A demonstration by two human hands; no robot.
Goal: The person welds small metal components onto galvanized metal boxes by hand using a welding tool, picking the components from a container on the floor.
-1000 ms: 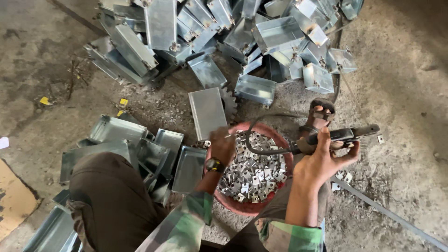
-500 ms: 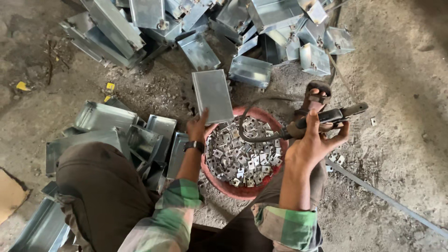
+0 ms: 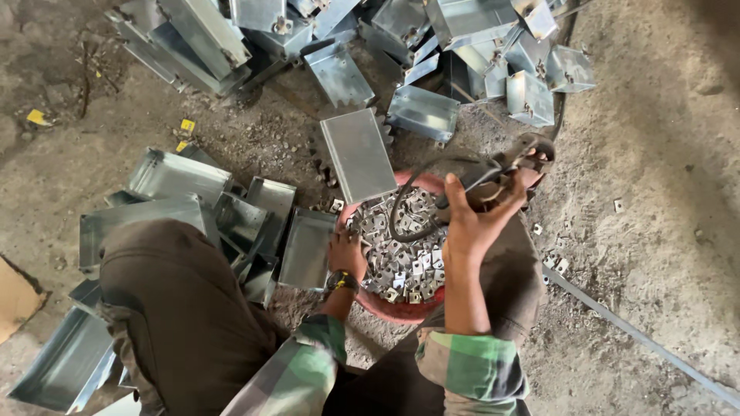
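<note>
Rough, dusty concrete floor (image 3: 663,254) lay under you, gritty and pitted, with small loose scraps of metal scattered to your right. You crouched over a round red basin (image 3: 389,308) that sat on that floor between your knees, its rim chipped and dull. It was heaped with small stamped metal clips (image 3: 401,254), pale grey, angular and shiny.

Your left hand (image 3: 347,254) rested down at the basin's left rim, on the pile of clips; a dark-banded watch (image 3: 340,282) ringed the wrist. Your fingers were curled down into the clips, but whether they pinched one I could not tell.

Your right hand (image 3: 470,227) was raised over the basin's far right edge, fingers wrapped tight around the grip of a dark, worn hand tool (image 3: 501,173). A black cable (image 3: 408,196) looped from it down across the clips.

A flat rectangular galvanised box (image 3: 358,154), smooth and dull silver, lay just beyond the basin, its near corner touching the rim. More open sheet-metal boxes (image 3: 200,192) with folded edges lay overlapping at your left, beside your brown trouser knee (image 3: 169,308). A bigger jumbled heap of the same boxes (image 3: 432,46) was piled at the far side. A long thin metal strip (image 3: 640,335) ran slantwise across the floor at your right. Your sleeves were green plaid cloth.
</note>
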